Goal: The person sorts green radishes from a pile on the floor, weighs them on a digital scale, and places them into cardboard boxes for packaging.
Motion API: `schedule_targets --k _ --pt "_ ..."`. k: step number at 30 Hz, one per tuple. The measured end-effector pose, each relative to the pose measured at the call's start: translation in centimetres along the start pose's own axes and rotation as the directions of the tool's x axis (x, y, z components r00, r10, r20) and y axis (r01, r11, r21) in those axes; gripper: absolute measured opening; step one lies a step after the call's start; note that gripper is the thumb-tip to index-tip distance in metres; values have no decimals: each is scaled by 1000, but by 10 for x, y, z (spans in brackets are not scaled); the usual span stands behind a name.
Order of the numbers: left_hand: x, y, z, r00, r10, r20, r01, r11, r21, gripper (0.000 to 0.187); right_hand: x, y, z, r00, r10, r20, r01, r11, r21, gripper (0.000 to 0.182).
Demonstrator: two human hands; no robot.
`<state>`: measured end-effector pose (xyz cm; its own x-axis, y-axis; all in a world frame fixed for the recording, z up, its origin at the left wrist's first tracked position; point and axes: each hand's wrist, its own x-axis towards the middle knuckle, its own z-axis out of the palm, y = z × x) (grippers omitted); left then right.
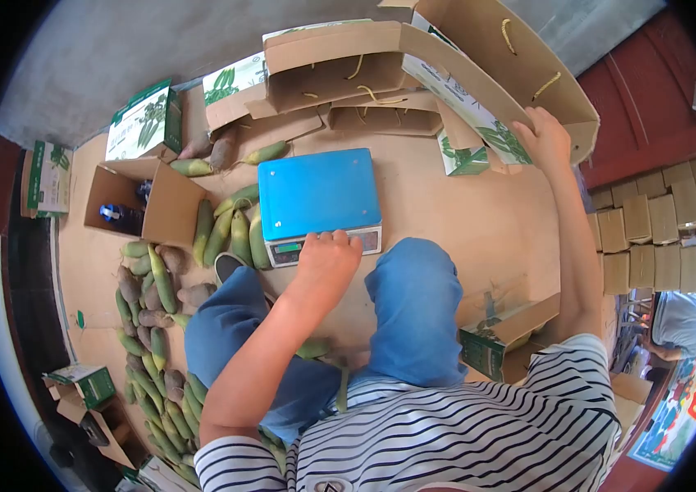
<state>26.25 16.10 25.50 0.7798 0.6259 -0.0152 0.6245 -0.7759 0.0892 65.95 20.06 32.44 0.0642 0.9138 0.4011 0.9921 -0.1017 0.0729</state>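
Note:
A weighing scale (pixel 320 193) with a blue top plate stands on the floor in front of my knees. My left hand (pixel 330 258) rests at the scale's front edge, over its control panel, fingers curled; whether it holds anything is hidden. At the upper right, my right hand (pixel 545 135) grips the edge of an open cardboard gift box (pixel 487 45) with yellow rope handles. Beside it, more open boxes (pixel 331 82) with green-and-white printing lie against the wall. Long green radishes (pixel 240 234) lie against the scale's left side.
Many green and purplish radishes (pixel 163 283) are heaped at the left. An open box (pixel 155 205) holds dark blue objects. Another open box (pixel 512 328) stands by my right thigh. Stacked cartons (pixel 659 221) and another person (pixel 684 318) are at the far right.

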Motion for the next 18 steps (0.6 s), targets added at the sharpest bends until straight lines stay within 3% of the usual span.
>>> schedule_targets --k 7,12,18 --pt "0 3 6 998 6 -60 -9 999 -38 13 -38 -67 -29 975 -217 42 208 966 154 19" --pt "-4 7 13 999 1 -45 -3 999 -48 13 -51 -118 15 905 -405 129 345 878 332 20" --pt "-8 8 17 996 -17 -88 24 997 80 10 -48 -177 74 757 -627 183 485 728 485 21"
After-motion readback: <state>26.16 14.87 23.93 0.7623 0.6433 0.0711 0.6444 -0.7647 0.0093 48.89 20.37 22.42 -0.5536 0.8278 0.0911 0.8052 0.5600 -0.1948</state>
